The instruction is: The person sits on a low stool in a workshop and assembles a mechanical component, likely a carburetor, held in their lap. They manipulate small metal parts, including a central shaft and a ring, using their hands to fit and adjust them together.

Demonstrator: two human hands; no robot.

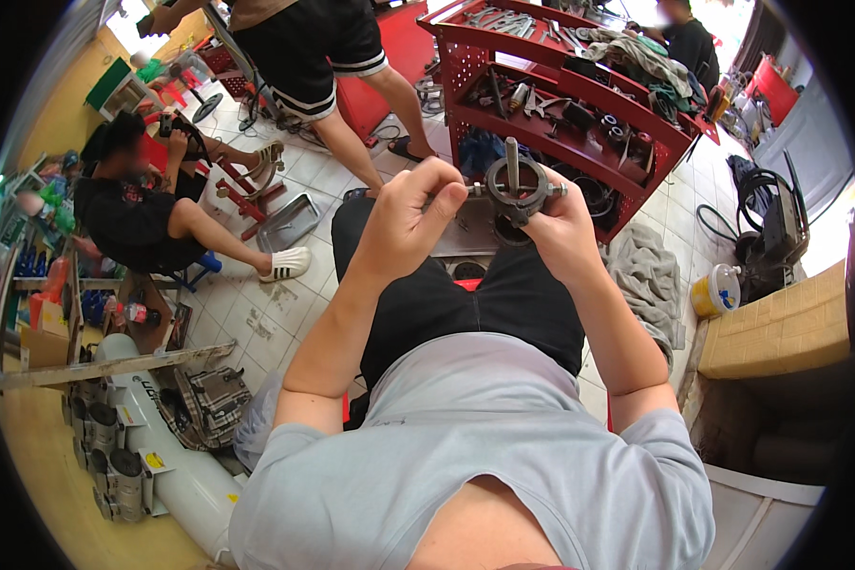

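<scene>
In front of my lap I hold up a dark round metal ring tool (pixel 517 210), with a bright threaded rod rising from its middle and small bolts sticking out at its sides. My right hand (pixel 562 231) grips the ring's right side and underside, its thumb below the right bolt. At the opposite side, my left hand (pixel 410 220) is closed, its thumb and finger pinching at the outer end of the left bolt (pixel 478 190). The fingers partly hide that bolt's tip. Beneath the tool, between my knees, part of a metal tray (pixel 464 237) shows.
A red tool cart (pixel 570 152) with wrenches, pliers and cloths stands just ahead. One person (pixel 128 195) sits at the left near a red stand; another (pixel 328 57) stands ahead. A grey cloth (pixel 644 285) and a yellow bucket (pixel 715 291) lie right; a white cylinder (pixel 166 427) lies left.
</scene>
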